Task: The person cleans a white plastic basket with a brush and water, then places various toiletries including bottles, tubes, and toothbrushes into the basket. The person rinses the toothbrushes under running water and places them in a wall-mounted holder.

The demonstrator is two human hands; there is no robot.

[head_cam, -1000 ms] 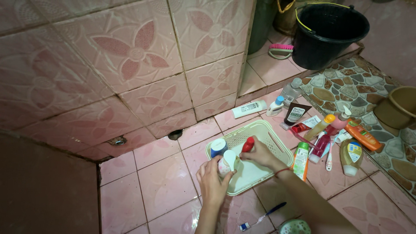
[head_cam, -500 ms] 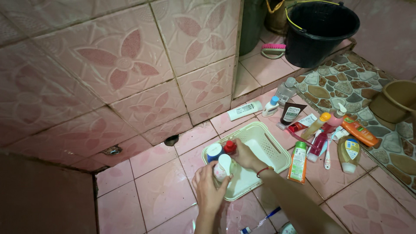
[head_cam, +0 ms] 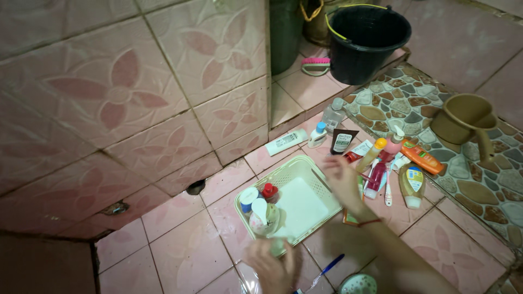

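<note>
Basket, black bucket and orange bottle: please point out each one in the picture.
basket (head_cam: 321, 173), head view, on its far rim
black bucket (head_cam: 364, 57), head view, on its outer wall
orange bottle (head_cam: 423, 159), head view, on its body

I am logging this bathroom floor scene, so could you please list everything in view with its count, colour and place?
Basket: one, pale green, on the pink floor tiles, centre.
Containers in basket: three, blue-capped, red-capped and a whitish bottle, at its left end.
Bottles and tubes: about ten, mixed colours, on the floor right of the basket.
Bucket: one, black, on the step at top.
Scoop: one, brown, on the pebble floor, right.
Brush: one, pink, beside the bucket.
Toothbrush: one, blue, bottom.
Small dish: one, greenish, bottom edge.
Left hand: at the basket's near edge.
Right hand: blurred, over the basket's right rim.
</note>
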